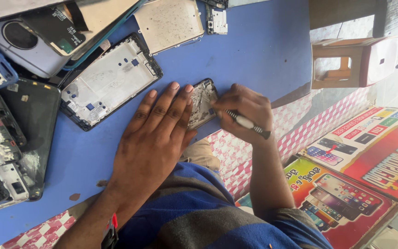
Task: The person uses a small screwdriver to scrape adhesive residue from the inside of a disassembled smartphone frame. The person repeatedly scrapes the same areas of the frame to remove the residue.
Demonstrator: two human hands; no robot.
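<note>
While the left hand (155, 138) lies flat on the blue table (254, 55), fingers stretched out and close together, its fingertips press on the lower part of an opened phone body (202, 103). That phone body sits right at the near edge of the table, tilted, its bare inner side facing up. It pokes out from under the left fingertips, between the two hands. The right hand (245, 110) is just beside it on the other side, fingers curled tight around a slim screwdriver (247, 123) with a white-and-black handle. The tip end points at the phone body, though the exact touching spot is hidden by the fingers.

Over towards the far left corner of the table, a stripped phone frame (109, 80) with a pale inner plate lies well apart from the hands. More phone shells and back covers (24, 41) are piled along the left edge. Off the table, colourful phone posters (369, 152) lie on the right.
</note>
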